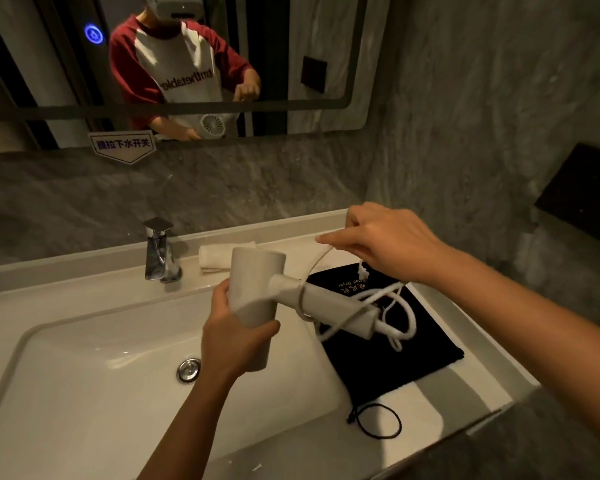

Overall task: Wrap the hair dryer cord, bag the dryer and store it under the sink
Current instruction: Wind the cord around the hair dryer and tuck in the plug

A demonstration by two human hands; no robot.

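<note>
My left hand [234,336] grips the barrel of a white hair dryer [257,282] held over the right part of the sink, its handle [336,308] pointing right. A loop of white cord [400,315] circles the handle, and more cord hangs loose past the handle's end. My right hand [388,242] is raised above the handle and pinches the cord near the plug [362,271], which dangles below the fingers. A black drawstring bag [388,362] lies flat on the counter under the dryer, its drawstring loop [378,420] toward the front edge.
A white basin [84,386] with a chrome drain [189,369] fills the left of the counter. A chrome faucet [160,252] stands behind it beside a folded towel [215,256]. A mirror [326,46] hangs above. A dark box [582,195] is mounted on the right wall.
</note>
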